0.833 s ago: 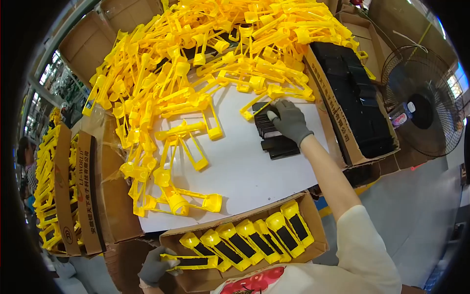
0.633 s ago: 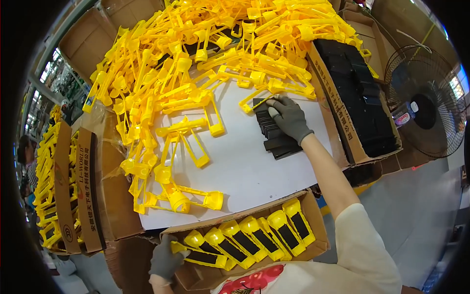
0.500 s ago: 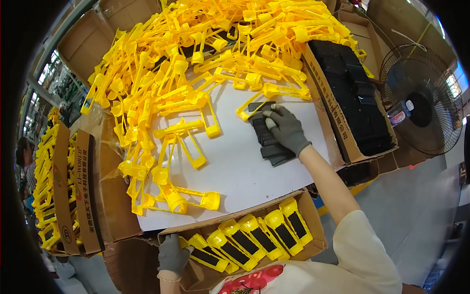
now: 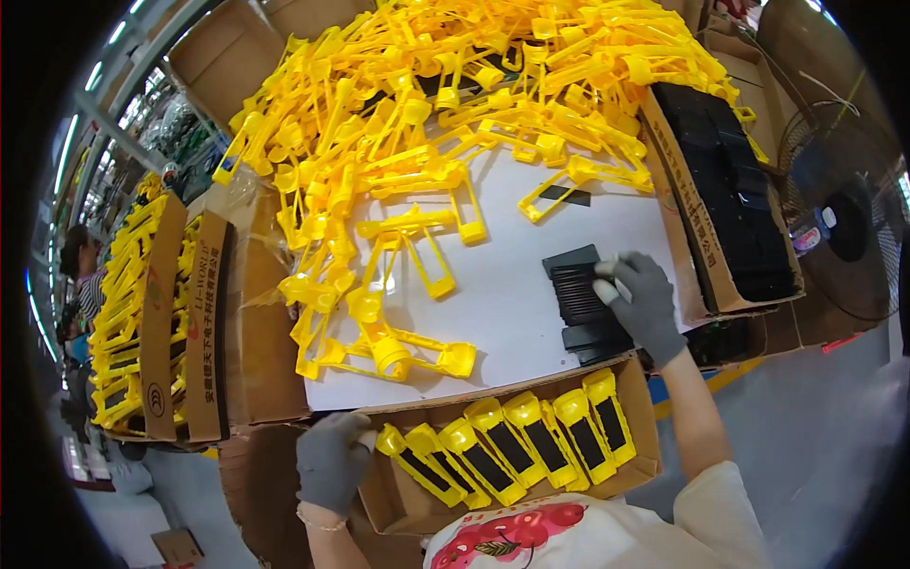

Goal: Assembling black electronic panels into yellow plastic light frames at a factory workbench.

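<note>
A fanned stack of thin black rectangular strips point(image 4: 580, 302) lies on the white tabletop near its front right. My right hand point(image 4: 646, 308), in a grey glove, has its bent fingers on the right edge of this stack. My left hand point(image 4: 332, 463), gloved too, is curled at the left corner of a cardboard box point(image 4: 393, 517); its fingers are partly hidden. A row of yellow plastic frames point(image 4: 488, 465), with black strips in them, leans inside that box. Farther back, one yellow frame point(image 4: 583, 174) lies over a single black strip point(image 4: 566, 194).
Yellow frames point(image 4: 379, 142) are heaped at the back and left of the table point(image 4: 502, 327). At the right, a carton of black strips point(image 4: 730, 199) stands beside a fan point(image 4: 839, 213). Another carton of yellow frames point(image 4: 156, 322) is at the left.
The view has shifted. My right hand and the stack have moved nearer to the front edge, away from the single strip. My left hand has moved up and left at the box corner.
</note>
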Demonstrator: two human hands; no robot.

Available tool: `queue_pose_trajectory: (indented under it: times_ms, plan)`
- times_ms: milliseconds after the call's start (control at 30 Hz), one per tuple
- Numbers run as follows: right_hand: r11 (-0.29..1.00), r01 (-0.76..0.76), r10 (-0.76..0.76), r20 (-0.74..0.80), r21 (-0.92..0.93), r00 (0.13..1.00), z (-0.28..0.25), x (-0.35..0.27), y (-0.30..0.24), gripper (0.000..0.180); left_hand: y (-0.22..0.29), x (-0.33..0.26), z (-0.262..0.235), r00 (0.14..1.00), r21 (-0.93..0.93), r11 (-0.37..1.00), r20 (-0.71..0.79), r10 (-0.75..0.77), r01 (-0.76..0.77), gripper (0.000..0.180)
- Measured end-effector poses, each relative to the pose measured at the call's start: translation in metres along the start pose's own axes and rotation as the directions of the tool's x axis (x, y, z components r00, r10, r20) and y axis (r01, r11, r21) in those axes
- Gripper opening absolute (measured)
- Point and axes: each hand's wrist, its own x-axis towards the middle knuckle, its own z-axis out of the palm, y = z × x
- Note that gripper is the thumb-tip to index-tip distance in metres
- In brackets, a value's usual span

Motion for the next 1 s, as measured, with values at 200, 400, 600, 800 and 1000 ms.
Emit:
queue_pose_trajectory:
  times_ms: [200,400,600,800,1000]
  plan:
    - [0.999,0.016,-0.011,0.159,-0.032,0.987,-0.007,-0.035,0.005,0.022,-0.033,0.055,-0.008,0.967,-0.146,0.988,-0.255,0.002,-0.04,0.018]
    - [1.0,-0.03,0.03,0.194,0.0,0.98,-0.012,-0.026,0.006,0.023,-0.035,0.159,0.008,0.95,-0.025,0.996,-0.303,0.076,-0.088,0.02]
    - [0.984,-0.159,0.151,0.093,0.082,0.984,-0.004,0.026,0.022,0.02,-0.034,0.183,0.045,0.995,0.315,0.946,-0.079,-0.055,0.077,0.038]
    - [0.965,-0.223,0.242,0.147,-0.139,0.959,0.059,0.121,0.08,0.033,-0.038,0.171,0.066,0.992,0.153,0.986,-0.115,-0.044,0.061,0.045]
    - [0.954,-0.183,0.219,0.136,-0.239,0.966,0.089,0.151,0.063,0.036,-0.036,0.162,0.083,0.975,0.04,0.998,-0.219,-0.044,0.054,0.031]
